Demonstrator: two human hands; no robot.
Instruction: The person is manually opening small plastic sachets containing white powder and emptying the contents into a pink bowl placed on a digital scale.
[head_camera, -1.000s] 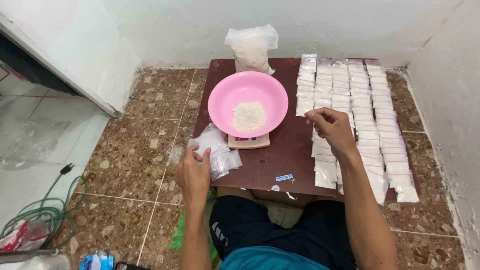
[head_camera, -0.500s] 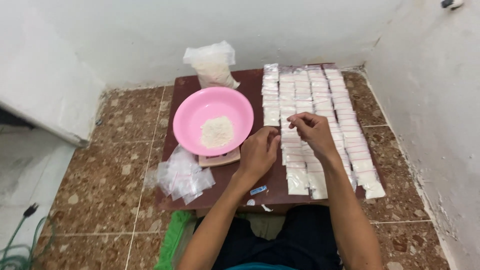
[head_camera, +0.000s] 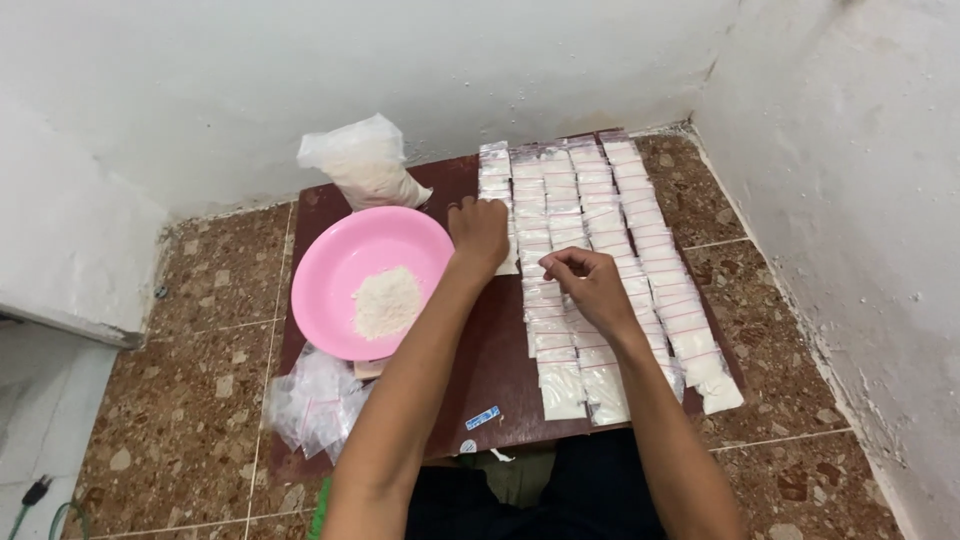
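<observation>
Hands (head_camera: 480, 232) on glossy flat sachets (head_camera: 600, 250)

A pink bowl (head_camera: 335, 275) holding white powder (head_camera: 387, 301) is seen on a dark brown table (head_camera: 495, 370). Clear packets (head_camera: 590, 215) striped with thin red lines are filled with white. The floor (head_camera: 180, 420) at the lower left is speckled brown.

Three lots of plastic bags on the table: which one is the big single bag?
The large bag of white powder at the far left corner, behind the pink bowl; the others are many small packets.
</observation>
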